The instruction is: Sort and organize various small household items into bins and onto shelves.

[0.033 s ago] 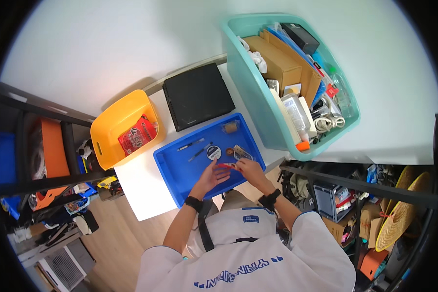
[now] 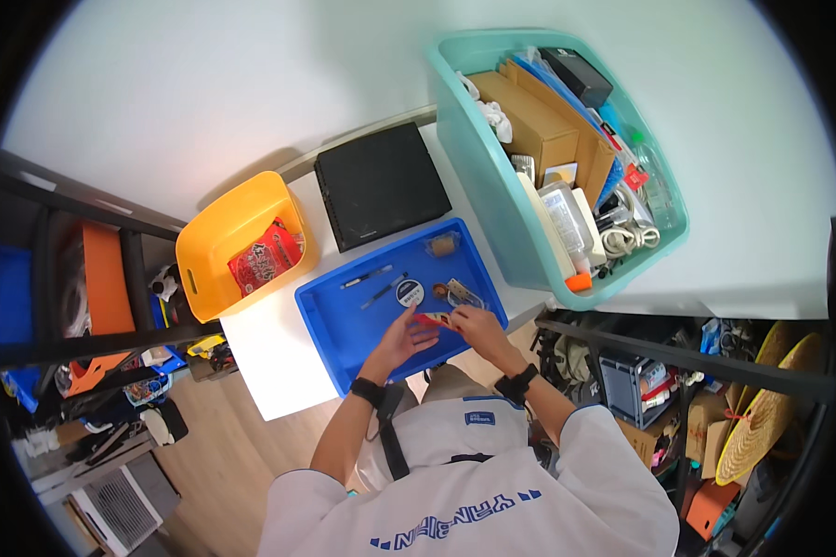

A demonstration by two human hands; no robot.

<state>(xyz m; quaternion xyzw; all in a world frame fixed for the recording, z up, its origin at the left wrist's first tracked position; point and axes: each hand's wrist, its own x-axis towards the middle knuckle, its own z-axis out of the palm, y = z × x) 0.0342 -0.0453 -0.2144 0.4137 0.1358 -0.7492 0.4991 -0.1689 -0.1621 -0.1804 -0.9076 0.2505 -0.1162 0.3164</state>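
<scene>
Over the near side of a blue tray, my right hand pinches a small, thin red packet with some yellow on it. My left hand is at the packet's left end, its fingers apart; whether its thumb touches the packet is hard to tell. Behind my hands in the tray lie two pens, a round white-and-dark disc, a small brown round piece and a clear-wrapped item. A tan roll in clear wrap sits near the far right corner.
A yellow bin with a red packet stands left of the tray. Behind the tray lies a flat black case. A large teal tub of boxes and cables is at the right. Loaded shelves flank both sides.
The whole view has shifted very slightly. Both hands keep nearly the same pose, and the red packet is tilted a little differently.
</scene>
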